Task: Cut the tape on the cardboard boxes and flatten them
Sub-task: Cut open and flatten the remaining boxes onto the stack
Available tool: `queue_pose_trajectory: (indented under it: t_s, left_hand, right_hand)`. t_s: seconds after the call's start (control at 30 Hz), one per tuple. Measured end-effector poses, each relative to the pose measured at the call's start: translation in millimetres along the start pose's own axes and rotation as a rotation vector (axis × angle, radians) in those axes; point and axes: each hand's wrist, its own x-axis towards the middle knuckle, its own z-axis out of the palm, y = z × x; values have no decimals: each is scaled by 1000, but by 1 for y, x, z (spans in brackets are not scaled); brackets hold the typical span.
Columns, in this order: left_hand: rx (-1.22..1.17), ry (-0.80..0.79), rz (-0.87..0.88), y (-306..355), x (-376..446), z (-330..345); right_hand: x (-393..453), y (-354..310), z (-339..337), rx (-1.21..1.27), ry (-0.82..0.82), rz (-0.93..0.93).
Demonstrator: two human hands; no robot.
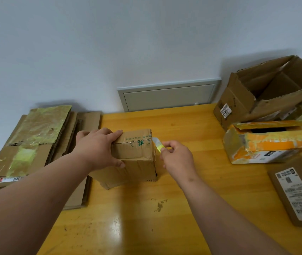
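Note:
A small closed brown cardboard box [137, 157] with green print stands in the middle of the yellow wooden table [174, 208]. My left hand [98, 146] grips its top left edge, fingers over the top and thumb on the front face. My right hand [176, 159] pinches a small yellow utility knife [158, 145] whose silver blade touches the box's upper right corner.
A stack of flattened cardboard [36, 150] with yellowish tape lies at the left. At the right stand a large open brown box [267, 92], an orange torn box [267, 144] and a flat brown parcel [297, 194] with a label. A grey wall panel [168, 96] sits behind the table.

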Motion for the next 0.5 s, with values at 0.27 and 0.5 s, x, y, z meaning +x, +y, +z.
queue_pose_trajectory:
  t_s: [0.27,0.5]
  left_hand:
    - [5,26,-10,1,-1,0]
    - [-164,61,47,6,-11,3]
  right_hand:
    - [-10,4,-4,-59,-120,-37]
    - [-4,32,-8,-12,50,97]
